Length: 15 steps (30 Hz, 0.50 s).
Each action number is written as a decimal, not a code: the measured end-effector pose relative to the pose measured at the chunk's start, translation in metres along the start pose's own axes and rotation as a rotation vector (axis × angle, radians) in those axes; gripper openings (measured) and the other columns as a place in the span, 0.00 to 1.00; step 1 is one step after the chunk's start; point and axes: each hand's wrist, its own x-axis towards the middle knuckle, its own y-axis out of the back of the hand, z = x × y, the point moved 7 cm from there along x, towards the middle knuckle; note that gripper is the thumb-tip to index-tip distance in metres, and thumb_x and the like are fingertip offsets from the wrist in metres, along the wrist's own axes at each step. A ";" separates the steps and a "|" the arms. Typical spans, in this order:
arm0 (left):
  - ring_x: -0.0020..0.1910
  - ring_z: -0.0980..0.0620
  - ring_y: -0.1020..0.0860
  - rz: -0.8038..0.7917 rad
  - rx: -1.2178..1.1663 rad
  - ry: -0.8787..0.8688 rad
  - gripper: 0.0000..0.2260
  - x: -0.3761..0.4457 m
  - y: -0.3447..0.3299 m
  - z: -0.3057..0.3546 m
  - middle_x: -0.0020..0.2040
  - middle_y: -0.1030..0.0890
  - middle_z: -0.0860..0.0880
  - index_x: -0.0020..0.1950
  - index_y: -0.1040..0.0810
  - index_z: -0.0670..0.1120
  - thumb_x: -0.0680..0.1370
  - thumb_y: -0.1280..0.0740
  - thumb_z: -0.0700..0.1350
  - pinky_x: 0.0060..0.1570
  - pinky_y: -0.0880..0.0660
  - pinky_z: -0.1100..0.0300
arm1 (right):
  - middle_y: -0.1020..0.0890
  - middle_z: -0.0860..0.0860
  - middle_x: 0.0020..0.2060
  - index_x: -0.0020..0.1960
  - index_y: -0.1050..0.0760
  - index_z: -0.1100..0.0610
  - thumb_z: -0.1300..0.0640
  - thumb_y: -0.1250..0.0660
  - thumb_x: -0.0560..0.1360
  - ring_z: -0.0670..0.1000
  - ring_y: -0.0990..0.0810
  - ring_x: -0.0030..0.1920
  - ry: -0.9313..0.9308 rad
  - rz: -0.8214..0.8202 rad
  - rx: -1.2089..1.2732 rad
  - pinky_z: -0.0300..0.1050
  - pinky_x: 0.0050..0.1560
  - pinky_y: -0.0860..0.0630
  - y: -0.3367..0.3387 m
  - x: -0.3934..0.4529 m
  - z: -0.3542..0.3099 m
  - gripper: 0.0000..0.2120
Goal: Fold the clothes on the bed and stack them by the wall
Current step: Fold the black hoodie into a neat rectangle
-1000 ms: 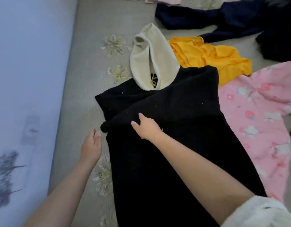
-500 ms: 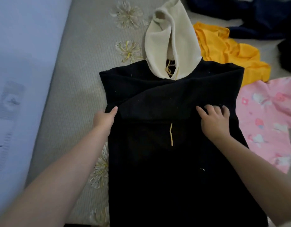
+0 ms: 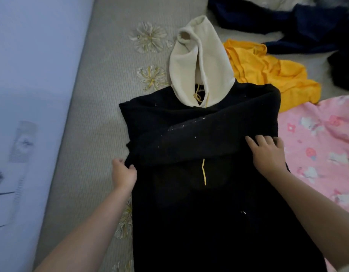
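A black hoodie with a cream hood lies flat on the grey bed, hood pointing away from me. One black sleeve is folded across its chest. My left hand grips the sleeve's cuff end at the hoodie's left edge. My right hand lies flat on the folded sleeve near the right edge, fingers spread and straight. A yellow drawstring shows below the sleeve.
The pale blue wall runs along the bed's left side. A yellow garment and dark navy clothes lie beyond the hoodie. A pink patterned garment is spread at the right, partly under the hoodie's edge.
My right hand has slid from the hoodie's middle to its right side along the folded sleeve. My left hand has moved from the bed onto the cuff and taken hold of it.
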 end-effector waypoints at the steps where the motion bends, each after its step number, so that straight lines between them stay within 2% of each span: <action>1: 0.60 0.42 0.28 -0.015 0.026 -0.025 0.18 0.000 -0.003 0.001 0.65 0.30 0.40 0.67 0.37 0.38 0.79 0.40 0.38 0.56 0.30 0.51 | 0.27 0.59 0.60 0.71 0.36 0.58 0.62 0.41 0.75 0.60 0.30 0.61 0.012 -0.018 -0.043 0.54 0.65 0.46 0.000 0.004 0.002 0.24; 3: 0.63 0.41 0.30 0.034 0.102 -0.174 0.21 0.000 -0.002 0.016 0.66 0.30 0.39 0.69 0.38 0.37 0.78 0.39 0.41 0.59 0.31 0.51 | 0.23 0.60 0.53 0.65 0.29 0.61 0.65 0.38 0.73 0.61 0.26 0.54 0.061 -0.020 -0.062 0.56 0.64 0.43 0.003 0.009 0.003 0.20; 4: 0.63 0.41 0.30 0.072 0.175 -0.277 0.20 -0.001 -0.002 0.027 0.65 0.29 0.39 0.68 0.36 0.36 0.78 0.38 0.41 0.60 0.31 0.50 | 0.21 0.62 0.46 0.57 0.23 0.64 0.69 0.34 0.69 0.62 0.22 0.46 0.108 0.031 -0.064 0.59 0.61 0.35 0.007 0.010 0.004 0.16; 6: 0.65 0.42 0.32 0.092 0.317 -0.466 0.19 -0.003 -0.008 0.047 0.65 0.30 0.39 0.68 0.35 0.36 0.78 0.40 0.40 0.64 0.34 0.50 | 0.21 0.61 0.32 0.42 0.18 0.65 0.70 0.32 0.59 0.61 0.21 0.31 0.175 0.233 -0.101 0.63 0.46 0.25 0.024 0.004 0.008 0.12; 7: 0.68 0.42 0.35 0.068 0.367 -0.530 0.19 -0.002 -0.014 0.054 0.68 0.32 0.39 0.69 0.36 0.36 0.79 0.41 0.40 0.67 0.36 0.50 | 0.22 0.60 0.30 0.39 0.17 0.64 0.68 0.32 0.56 0.61 0.22 0.29 0.184 0.279 -0.124 0.64 0.41 0.24 0.028 0.000 0.013 0.11; 8: 0.70 0.43 0.37 0.027 0.406 -0.573 0.19 -0.002 -0.022 0.060 0.70 0.34 0.39 0.70 0.37 0.37 0.79 0.43 0.39 0.69 0.39 0.50 | 0.21 0.60 0.31 0.39 0.17 0.64 0.68 0.29 0.56 0.61 0.21 0.29 0.182 0.238 -0.160 0.64 0.41 0.24 0.026 -0.002 0.020 0.12; 9: 0.71 0.44 0.39 -0.026 0.448 -0.607 0.20 0.000 -0.031 0.064 0.71 0.35 0.40 0.71 0.38 0.37 0.80 0.43 0.39 0.71 0.42 0.51 | 0.21 0.60 0.35 0.45 0.17 0.64 0.67 0.26 0.57 0.62 0.20 0.34 0.155 0.144 -0.195 0.65 0.45 0.25 0.021 0.000 0.028 0.16; 10: 0.72 0.45 0.41 -0.085 0.501 -0.636 0.20 0.001 -0.041 0.066 0.72 0.36 0.41 0.72 0.38 0.38 0.80 0.44 0.41 0.71 0.43 0.52 | 0.21 0.60 0.44 0.56 0.21 0.62 0.62 0.25 0.61 0.62 0.20 0.44 0.116 0.004 -0.226 0.65 0.54 0.28 0.012 0.001 0.035 0.23; 11: 0.73 0.46 0.42 -0.142 0.572 -0.662 0.20 0.001 -0.052 0.067 0.72 0.37 0.43 0.72 0.39 0.40 0.80 0.43 0.43 0.72 0.44 0.53 | 0.24 0.58 0.54 0.67 0.30 0.59 0.57 0.30 0.68 0.60 0.24 0.55 0.076 -0.151 -0.264 0.62 0.63 0.35 0.000 0.001 0.043 0.28; 12: 0.73 0.46 0.43 -0.182 0.652 -0.686 0.21 0.001 -0.061 0.068 0.73 0.36 0.44 0.72 0.39 0.41 0.80 0.43 0.45 0.71 0.44 0.53 | 0.29 0.55 0.61 0.72 0.40 0.55 0.54 0.37 0.73 0.57 0.30 0.62 0.046 -0.268 -0.267 0.58 0.69 0.43 -0.009 0.001 0.048 0.29; 13: 0.73 0.46 0.42 -0.189 0.723 -0.703 0.22 0.001 -0.067 0.069 0.72 0.35 0.45 0.72 0.38 0.42 0.80 0.42 0.47 0.71 0.44 0.53 | 0.32 0.53 0.63 0.74 0.43 0.53 0.53 0.41 0.76 0.55 0.34 0.65 0.038 -0.346 -0.239 0.55 0.70 0.47 -0.015 0.002 0.051 0.28; 14: 0.72 0.46 0.40 -0.167 0.772 -0.719 0.22 0.000 -0.070 0.070 0.70 0.33 0.45 0.72 0.38 0.42 0.79 0.40 0.48 0.71 0.42 0.52 | 0.32 0.52 0.63 0.73 0.41 0.52 0.54 0.42 0.76 0.54 0.35 0.66 0.033 -0.361 -0.191 0.54 0.71 0.49 -0.013 0.003 0.051 0.26; 15: 0.70 0.44 0.38 -0.124 0.789 -0.730 0.23 0.001 -0.070 0.073 0.68 0.30 0.44 0.71 0.37 0.41 0.78 0.39 0.47 0.70 0.40 0.52 | 0.29 0.53 0.62 0.70 0.36 0.54 0.55 0.42 0.76 0.55 0.33 0.65 0.036 -0.298 -0.115 0.53 0.70 0.47 -0.005 0.006 0.048 0.23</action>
